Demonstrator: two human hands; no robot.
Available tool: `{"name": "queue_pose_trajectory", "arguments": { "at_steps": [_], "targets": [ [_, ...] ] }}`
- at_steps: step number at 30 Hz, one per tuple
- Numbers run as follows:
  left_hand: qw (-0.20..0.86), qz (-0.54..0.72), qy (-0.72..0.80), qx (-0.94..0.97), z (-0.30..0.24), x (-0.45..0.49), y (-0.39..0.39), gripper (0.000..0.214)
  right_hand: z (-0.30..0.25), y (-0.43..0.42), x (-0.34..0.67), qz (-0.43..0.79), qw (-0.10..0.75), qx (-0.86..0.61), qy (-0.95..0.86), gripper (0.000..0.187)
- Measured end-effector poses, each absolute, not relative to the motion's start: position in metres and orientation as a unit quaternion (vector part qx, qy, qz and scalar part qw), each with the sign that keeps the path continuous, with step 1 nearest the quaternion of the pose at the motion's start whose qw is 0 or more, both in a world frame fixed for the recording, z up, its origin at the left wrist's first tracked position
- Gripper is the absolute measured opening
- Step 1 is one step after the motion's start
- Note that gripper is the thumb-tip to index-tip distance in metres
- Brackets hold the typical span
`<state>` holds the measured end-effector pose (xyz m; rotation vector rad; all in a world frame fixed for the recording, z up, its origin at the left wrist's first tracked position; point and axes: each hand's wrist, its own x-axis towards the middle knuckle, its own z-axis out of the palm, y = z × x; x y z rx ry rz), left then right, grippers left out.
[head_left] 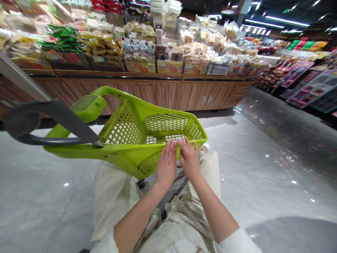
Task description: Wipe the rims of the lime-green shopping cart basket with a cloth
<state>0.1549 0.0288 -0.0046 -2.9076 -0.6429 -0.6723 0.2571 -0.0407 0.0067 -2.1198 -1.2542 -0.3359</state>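
Bright lime-green shopping cart [126,154], lattice-walled and smooth-rimmed

Wood-fronted counter [158,89] beyond the hands [166,161].
Packaged goods [196,51] crowd its top; glossy tiled floor [244,151] below hands bears green cart [126,153].

A long wooden counter [158,92] carries many packaged foods. Along its front edge, towards the left, there are green packets [63,38] and, right beside them, golden packets [101,40]. A white-and-blue carton [218,69] stands at this same edge, near the right corner. Two pale handles [203,99] are on the doors below. The floor [263,193] is of grey, shiny tiles, and bright strip lights [286,21] hang above.
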Motion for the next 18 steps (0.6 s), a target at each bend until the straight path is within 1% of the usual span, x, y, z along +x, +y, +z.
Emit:
{"name": "queue_pose_trajectory", "arguments": {
  "at_steps": [2, 4, 7, 10, 14, 18],
  "targets": [
    [0.045, -0.22, -0.21, -0.952, -0.005, 0.155, 0.029, 0.074, 0.014, -0.038, 0.258, -0.128, 0.319, -0.807, -0.481, 0.053],
    [0.045, -0.219, -0.21, -0.952, -0.005, 0.155, 0.029, 0.074, 0.017, -0.037, 0.265, -0.115, 0.305, -0.799, -0.505, 0.051],
    [0.037, -0.222, -0.211, -0.951, -0.005, 0.154, 0.03, 0.076, 0.015, -0.039, 0.272, -0.106, 0.266, -0.772, -0.567, 0.06],
    [0.027, -0.219, -0.207, -0.953, -0.003, 0.152, 0.031, 0.079, 0.005, -0.048, 0.281, -0.127, 0.241, -0.765, -0.584, 0.069],
    [0.024, -0.211, -0.196, -0.957, -0.002, 0.15, 0.032, 0.081, -0.014, -0.075, 0.314, -0.152, 0.252, -0.799, -0.524, 0.075],
    [0.026, -0.21, -0.196, -0.957, -0.003, 0.15, 0.032, 0.081, -0.03, -0.096, 0.351, -0.146, 0.293, -0.858, -0.396, 0.071]
  ]
}}
